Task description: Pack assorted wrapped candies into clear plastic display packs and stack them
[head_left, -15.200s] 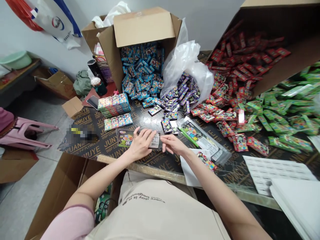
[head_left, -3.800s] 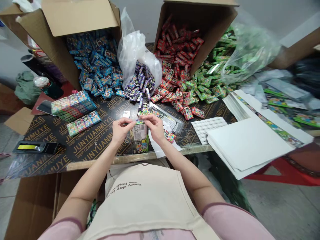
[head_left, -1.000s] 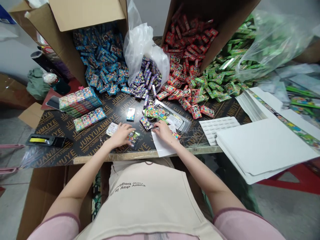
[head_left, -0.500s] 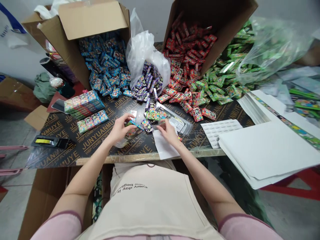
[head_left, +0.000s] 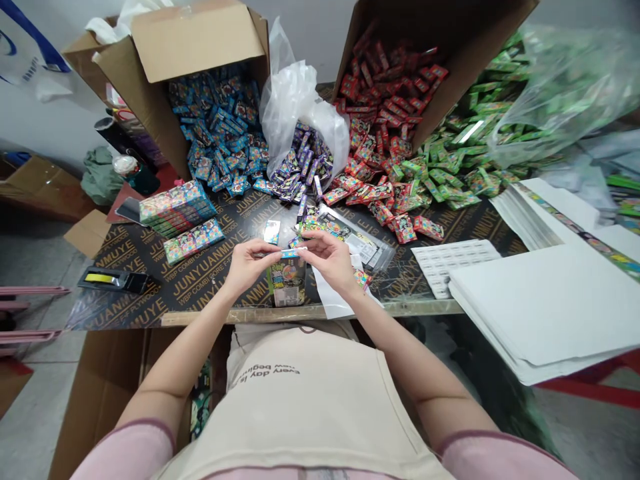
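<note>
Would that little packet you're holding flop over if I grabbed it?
Probably not much: the packet hangs flat and straight below the left hand and right hand. Likely light: a pinch at its top carries it. Its shiny wrap may feel slippery.

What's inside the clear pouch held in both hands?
The left hand and right hand pinch the top of the clear pouch. Colourful small packets show through its front, but they overlap, so their number cannot be told.

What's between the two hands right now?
Head view: a small blue pack spans the gap from left hand to right hand, pinched at both ends, with a clear sleeve hanging just below.
</note>
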Action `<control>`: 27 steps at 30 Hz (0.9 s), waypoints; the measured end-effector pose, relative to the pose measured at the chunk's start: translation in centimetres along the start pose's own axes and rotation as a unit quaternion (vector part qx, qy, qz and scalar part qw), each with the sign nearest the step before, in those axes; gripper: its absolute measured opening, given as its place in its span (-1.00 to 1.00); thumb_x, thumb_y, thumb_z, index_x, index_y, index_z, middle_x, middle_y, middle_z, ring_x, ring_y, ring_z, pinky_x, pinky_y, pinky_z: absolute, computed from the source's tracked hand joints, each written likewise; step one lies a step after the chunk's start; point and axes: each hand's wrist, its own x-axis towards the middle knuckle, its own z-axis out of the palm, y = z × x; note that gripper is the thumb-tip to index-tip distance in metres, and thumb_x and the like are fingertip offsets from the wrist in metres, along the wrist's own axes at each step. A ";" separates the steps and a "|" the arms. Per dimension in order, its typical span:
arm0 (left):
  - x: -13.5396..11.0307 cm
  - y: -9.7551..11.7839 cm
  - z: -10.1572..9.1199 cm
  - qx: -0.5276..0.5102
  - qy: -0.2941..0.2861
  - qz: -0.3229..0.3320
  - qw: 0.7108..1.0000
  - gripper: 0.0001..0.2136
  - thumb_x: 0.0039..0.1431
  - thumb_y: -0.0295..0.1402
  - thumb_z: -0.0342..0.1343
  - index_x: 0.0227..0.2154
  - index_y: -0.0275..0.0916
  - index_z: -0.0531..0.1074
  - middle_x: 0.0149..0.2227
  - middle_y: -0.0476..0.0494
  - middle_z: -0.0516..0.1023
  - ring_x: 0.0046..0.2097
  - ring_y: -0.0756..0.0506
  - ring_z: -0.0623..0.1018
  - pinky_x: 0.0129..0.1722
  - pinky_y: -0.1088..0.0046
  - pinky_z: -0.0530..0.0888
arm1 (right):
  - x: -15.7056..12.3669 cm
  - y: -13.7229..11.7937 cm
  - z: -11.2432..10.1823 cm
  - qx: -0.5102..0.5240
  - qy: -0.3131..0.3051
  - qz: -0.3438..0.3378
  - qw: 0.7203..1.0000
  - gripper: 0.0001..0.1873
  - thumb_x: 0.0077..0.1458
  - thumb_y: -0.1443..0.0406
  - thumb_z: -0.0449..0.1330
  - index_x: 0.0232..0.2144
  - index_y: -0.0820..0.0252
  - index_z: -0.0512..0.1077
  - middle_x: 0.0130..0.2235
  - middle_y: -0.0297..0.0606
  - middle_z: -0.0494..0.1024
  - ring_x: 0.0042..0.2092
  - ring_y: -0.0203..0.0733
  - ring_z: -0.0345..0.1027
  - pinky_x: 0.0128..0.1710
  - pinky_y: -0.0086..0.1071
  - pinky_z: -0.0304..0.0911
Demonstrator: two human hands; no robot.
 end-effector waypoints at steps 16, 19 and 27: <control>-1.1 1.4 -1.3 0.167 -0.083 0.232 0.955 -0.90 0.17 -0.38 0.15 -0.39 -0.24 0.55 -0.37 -0.13 0.58 -0.36 -0.02 0.56 -0.35 0.50 0.47 | -2.4 -1.0 -1.1 -0.227 -0.039 -0.196 0.953 -0.86 0.13 0.25 0.20 -0.26 0.06 0.55 -0.24 -0.25 0.64 -0.19 -0.11 0.55 -0.10 -0.16 0.45; -1.0 1.0 -1.0 0.196 -0.091 0.252 0.943 -0.88 0.21 -0.39 0.10 -0.31 -0.22 0.55 -0.35 -0.13 0.57 -0.33 -0.02 0.56 -0.33 0.50 0.47 | -2.6 -0.1 -1.8 -0.269 -0.078 -0.246 0.928 -0.82 0.16 0.29 0.15 -0.23 0.02 0.55 -0.20 -0.26 0.65 -0.13 -0.10 0.53 -0.08 -0.15 0.43; -1.9 0.1 -0.1 0.295 -0.065 0.337 0.892 -0.75 0.23 -0.51 -0.03 -0.19 -0.17 0.54 -0.31 -0.15 0.56 -0.32 -0.02 0.54 -0.38 0.52 0.44 | -1.0 -3.0 -2.1 -0.258 0.013 -0.213 0.942 -0.89 0.10 0.20 0.25 -0.32 0.08 0.51 -0.26 -0.24 0.60 -0.17 -0.12 0.46 -0.09 -0.18 0.34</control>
